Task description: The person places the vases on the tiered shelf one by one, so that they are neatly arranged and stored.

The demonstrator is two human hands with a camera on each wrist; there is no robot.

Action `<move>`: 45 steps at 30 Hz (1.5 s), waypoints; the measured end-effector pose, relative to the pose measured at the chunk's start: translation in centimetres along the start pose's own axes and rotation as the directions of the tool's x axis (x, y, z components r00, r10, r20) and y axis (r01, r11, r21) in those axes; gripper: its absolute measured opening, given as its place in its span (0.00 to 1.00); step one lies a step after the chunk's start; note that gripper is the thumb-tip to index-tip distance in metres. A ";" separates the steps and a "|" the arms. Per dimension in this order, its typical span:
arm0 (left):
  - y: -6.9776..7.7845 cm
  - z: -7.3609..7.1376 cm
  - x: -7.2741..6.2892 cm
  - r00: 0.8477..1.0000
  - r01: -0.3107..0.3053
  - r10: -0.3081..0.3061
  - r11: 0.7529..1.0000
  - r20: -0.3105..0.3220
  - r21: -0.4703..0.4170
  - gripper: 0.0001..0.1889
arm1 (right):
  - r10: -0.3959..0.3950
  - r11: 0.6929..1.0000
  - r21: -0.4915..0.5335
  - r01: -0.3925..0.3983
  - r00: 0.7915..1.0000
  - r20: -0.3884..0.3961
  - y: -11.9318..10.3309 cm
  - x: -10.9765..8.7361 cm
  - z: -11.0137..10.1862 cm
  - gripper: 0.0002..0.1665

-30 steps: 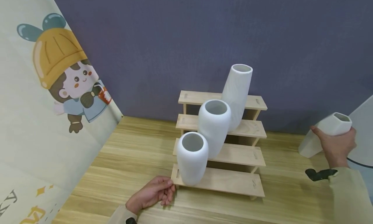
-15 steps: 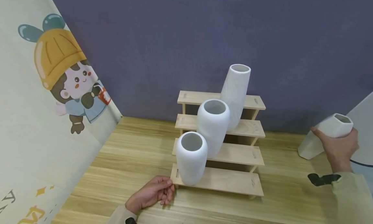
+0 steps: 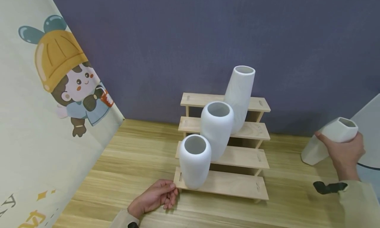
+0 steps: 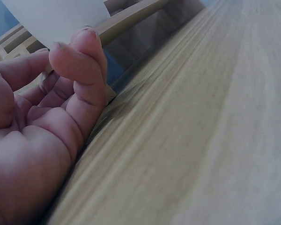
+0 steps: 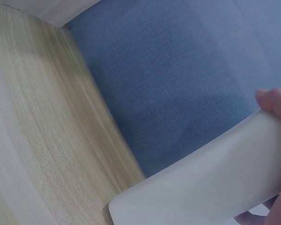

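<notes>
At the far right of the head view my right hand (image 3: 347, 152) grips a white angular vase (image 3: 317, 149) near its top. That vase leans, its mouth tilted up to the right and its foot low at the tabletop. In the right wrist view the vase (image 5: 201, 173) runs from the fingers down to the wood. My left hand (image 3: 157, 195) pinches the left front corner of a stepped wooden display stand (image 3: 234, 185). On the stand are a short white vase (image 3: 195, 168), a rounder taller one (image 3: 217, 129) and a tall slim vase (image 3: 241, 93).
A dark blue wall (image 3: 148, 50) closes off the back of the wooden table (image 3: 127, 149). To the left stands a pale wall panel (image 3: 23, 122) with a cartoon figure. A thin black cable (image 3: 368, 166) lies at the right edge.
The vase in my right hand has shifted slightly, its mouth a little lower in view. My left hand stays at the stand's corner, and the three vases on the stand keep their places.
</notes>
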State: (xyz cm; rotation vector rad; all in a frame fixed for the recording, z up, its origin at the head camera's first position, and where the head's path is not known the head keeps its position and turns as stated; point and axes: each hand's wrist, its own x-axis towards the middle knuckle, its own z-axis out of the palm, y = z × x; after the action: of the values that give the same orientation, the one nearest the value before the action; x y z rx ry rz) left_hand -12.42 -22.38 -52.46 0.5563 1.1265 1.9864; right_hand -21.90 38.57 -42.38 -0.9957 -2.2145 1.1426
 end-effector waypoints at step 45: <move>-0.1 0.0 -0.1 1.000 0.010 -0.010 1.000 -0.014 0.001 0.19 | -0.022 1.000 0.017 0.022 1.000 -0.010 -0.3 -3.5 -2.0 0.55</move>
State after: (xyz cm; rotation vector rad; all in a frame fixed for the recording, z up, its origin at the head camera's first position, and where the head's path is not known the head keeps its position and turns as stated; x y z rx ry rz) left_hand -12.28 -22.40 -52.54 0.5371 1.1366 1.9845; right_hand -18.46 36.79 -41.29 -0.9652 -2.1989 1.1426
